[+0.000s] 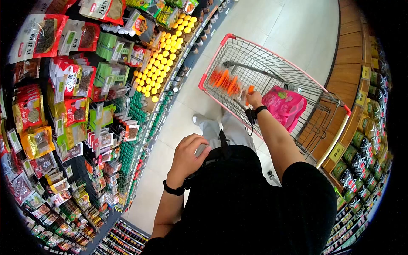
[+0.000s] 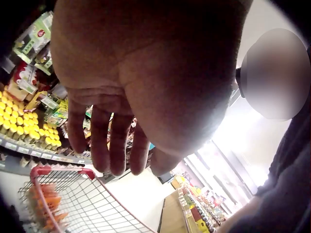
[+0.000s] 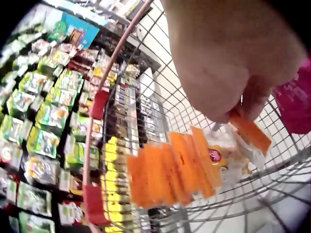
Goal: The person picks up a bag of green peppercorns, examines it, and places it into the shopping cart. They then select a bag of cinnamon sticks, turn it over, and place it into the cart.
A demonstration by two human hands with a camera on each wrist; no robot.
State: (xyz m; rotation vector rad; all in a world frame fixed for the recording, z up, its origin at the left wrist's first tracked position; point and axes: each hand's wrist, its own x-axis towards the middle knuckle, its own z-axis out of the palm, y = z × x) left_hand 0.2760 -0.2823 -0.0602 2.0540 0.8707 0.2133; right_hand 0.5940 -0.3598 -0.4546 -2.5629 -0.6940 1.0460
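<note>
The right hand (image 1: 255,100) is down inside a big grey wire shopping cart with a pinkish-red rim (image 1: 202,80), and its thumb and fingers pinch a flat bright orange packet (image 3: 250,133) by one end, so that grip is narrow. The pinched packet is inside the cart, tilted, next to some crinkly clear plastic (image 3: 231,143). Just beside it, a row of flat orange packets (image 3: 170,170) leans side by side near the end of the cart. On the other side of the right hand sits a bright pink plastic bag (image 1: 284,106), also in the cart. The left hand (image 1: 190,152) is up in front of the person's black short-sleeved shirt (image 1: 255,204), outside the cart. Its fingers are loose and only a little bent, with a gap by the thumb, so that grip is wide. Each wrist has a black band on it. To the left is a tall shelf full of hanging plastic food bags (image 1: 76,76), with lots of yellow round bottle caps (image 1: 159,70) close by, and a brown wooden stand (image 1: 350,42) is across the pale floor (image 1: 255,17)
</note>
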